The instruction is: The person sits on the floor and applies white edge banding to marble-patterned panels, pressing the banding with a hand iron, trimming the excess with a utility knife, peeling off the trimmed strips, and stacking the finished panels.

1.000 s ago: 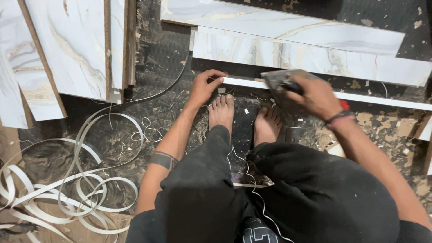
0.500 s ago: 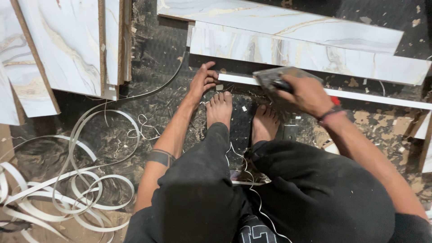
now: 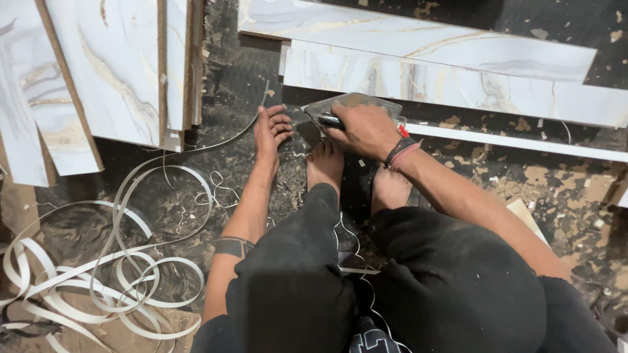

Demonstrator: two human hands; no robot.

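Squatting on a dark, shaving-strewn floor (image 3: 575, 176): right hand (image 3: 363, 131) clenched round a flat metal scraper (image 3: 353, 104), left hand (image 3: 269, 131) flat, fingers together, beside marble-patterned panels (image 3: 451, 82).

Two hands show, the left hand (image 3: 269, 131) at about eleven o'clock from the middle and the right hand (image 3: 366, 129) at about twelve, and between them one flat grey trimming tool (image 3: 353, 104); below them are two bare feet (image 3: 325, 163), one wristband (image 3: 400, 151) and one tattoo band (image 3: 233, 246) at seven o'clock. Marble-patterned boards number about six: four (image 3: 111, 65) stacked at ten o'clock and two long ones (image 3: 418, 39) from twelve to two. One narrow white strip (image 3: 517, 142) lies at three o'clock and one tangle of white edge-band curls (image 3: 98, 281) at eight; its loops are too many to count.
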